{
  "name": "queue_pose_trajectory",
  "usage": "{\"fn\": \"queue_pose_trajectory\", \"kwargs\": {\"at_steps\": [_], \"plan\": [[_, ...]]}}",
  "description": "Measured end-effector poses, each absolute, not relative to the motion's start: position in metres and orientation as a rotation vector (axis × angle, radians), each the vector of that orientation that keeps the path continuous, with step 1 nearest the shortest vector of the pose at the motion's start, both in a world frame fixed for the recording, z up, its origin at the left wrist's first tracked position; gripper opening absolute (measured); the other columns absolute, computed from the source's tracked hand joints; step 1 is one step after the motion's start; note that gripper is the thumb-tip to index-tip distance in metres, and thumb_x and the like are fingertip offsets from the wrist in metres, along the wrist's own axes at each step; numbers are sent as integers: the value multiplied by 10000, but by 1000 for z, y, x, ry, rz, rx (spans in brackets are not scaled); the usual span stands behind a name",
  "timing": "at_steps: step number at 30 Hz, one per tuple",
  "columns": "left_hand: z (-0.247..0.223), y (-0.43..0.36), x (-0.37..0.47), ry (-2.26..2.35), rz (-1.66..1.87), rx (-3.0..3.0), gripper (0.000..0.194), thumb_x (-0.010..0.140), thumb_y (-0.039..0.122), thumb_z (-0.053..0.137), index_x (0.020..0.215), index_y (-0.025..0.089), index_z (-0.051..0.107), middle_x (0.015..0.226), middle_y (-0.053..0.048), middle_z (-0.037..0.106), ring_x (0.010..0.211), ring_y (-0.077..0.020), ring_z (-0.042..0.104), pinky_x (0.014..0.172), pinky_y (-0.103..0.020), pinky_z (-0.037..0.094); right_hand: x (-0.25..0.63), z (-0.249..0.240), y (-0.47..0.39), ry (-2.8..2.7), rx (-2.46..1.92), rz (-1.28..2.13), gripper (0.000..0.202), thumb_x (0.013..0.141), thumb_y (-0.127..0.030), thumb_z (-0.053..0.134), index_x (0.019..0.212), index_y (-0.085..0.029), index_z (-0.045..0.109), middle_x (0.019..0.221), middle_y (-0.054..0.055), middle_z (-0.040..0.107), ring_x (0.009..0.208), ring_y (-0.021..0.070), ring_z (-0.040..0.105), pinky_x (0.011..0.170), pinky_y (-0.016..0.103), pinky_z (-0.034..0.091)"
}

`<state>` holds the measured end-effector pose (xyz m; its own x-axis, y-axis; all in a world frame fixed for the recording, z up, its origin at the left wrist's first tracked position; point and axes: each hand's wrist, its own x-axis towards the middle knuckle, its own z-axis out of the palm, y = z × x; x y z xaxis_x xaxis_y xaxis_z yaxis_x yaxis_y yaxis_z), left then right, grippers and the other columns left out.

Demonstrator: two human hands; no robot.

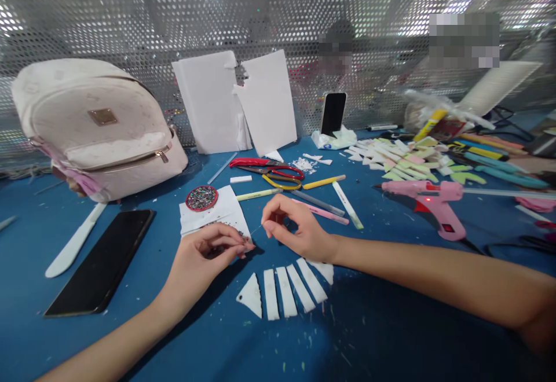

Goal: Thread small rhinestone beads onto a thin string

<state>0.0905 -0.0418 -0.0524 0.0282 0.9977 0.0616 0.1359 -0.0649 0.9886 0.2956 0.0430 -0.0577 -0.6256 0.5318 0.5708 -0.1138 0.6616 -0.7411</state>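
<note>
I saw the right hand [299, 228] pinching a fine needle [256, 230], the left hand [208, 254] pinched on tiny beads [240, 234] over the paper [217, 211] on the table [391, 324]. I judged them light, slippery; fingertip grip only.
</note>
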Motion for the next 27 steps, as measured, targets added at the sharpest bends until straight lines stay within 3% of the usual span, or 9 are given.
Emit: {"fn": "queue_pose_trajectory", "kwargs": {"at_steps": [14,27], "plan": [[-52,-42,90,1268,1167,1376,70,806,213,726,803,159,681,788,-61,777,810,-213,771,699,-253,611,296,-57,42,-2039,-326,991,74,975,-220,524,913,-179,532,789,-6,545,633,103,514,567,256,419],[-55,-42,89,1252,1156,1364,69,825,212,723,818,159,680,827,-60,784,805,-182,764,710,-225,603,296,-57,43,-2050,-319,993,85,981,-225,518,913,-178,531,785,-5,544,636,104,512,572,252,424]]}}
